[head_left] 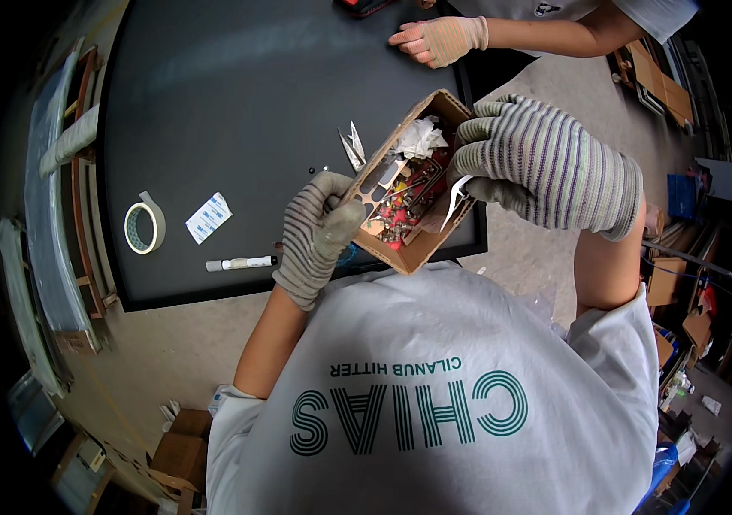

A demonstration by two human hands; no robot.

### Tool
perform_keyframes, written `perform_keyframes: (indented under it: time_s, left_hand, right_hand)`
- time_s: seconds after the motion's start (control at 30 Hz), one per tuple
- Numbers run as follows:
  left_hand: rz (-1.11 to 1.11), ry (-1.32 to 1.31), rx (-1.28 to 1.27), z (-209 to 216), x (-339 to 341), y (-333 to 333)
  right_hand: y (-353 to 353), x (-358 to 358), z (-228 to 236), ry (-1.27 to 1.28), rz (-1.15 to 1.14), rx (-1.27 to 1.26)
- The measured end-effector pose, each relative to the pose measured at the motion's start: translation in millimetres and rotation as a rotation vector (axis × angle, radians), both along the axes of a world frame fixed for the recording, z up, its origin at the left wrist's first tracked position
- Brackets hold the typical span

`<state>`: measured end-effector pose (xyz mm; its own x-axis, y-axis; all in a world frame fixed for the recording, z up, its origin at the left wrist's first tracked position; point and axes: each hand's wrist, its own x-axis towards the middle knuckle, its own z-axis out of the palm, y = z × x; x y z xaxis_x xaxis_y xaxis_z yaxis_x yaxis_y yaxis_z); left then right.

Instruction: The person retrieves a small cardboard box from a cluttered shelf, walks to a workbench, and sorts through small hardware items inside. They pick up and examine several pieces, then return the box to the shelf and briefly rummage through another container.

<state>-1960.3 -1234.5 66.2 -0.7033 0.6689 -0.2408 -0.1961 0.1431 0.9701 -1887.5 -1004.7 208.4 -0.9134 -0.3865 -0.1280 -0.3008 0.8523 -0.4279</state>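
Observation:
My left hand, in a striped grey glove, grips the left side of a small open cardboard box, thumb over its edge. The box is tilted and held above the table's near right corner. Inside lie many screws and small metal parts, some red pieces, hex keys and a crumpled white wad. At the box's right rim, my right hand pinches a thin curved white strip. The right fingertips are partly hidden behind the glove. Beside the box, scissors lie with blades apart, their handles hidden.
On the dark framed tabletop are a tape roll, a white printed packet and a marker. Another person's gloved hand rests at the far edge. Wrapped panels stand at left; cluttered shelves at right.

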Motion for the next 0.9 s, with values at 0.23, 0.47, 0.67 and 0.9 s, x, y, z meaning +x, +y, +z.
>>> perform_keyframes:
  time_s: [0.23,0.47,0.67,0.9]
  left_hand:
    - [0.01,0.097,0.022,7,4,1]
    - [0.032,0.103,-0.011,11,3,0]
    - [0.072,0.121,-0.012,21,3,1]
    - [0.076,0.088,0.003,21,3,-1]
  right_hand:
    - [7,12,2,-0.037,-0.119,0.029]
    - [5,10,-1,0.222,-0.046,-0.145]
    - [11,8,2,0.207,-0.076,-0.031]
    - [7,18,-2,0.092,-0.059,-0.139]
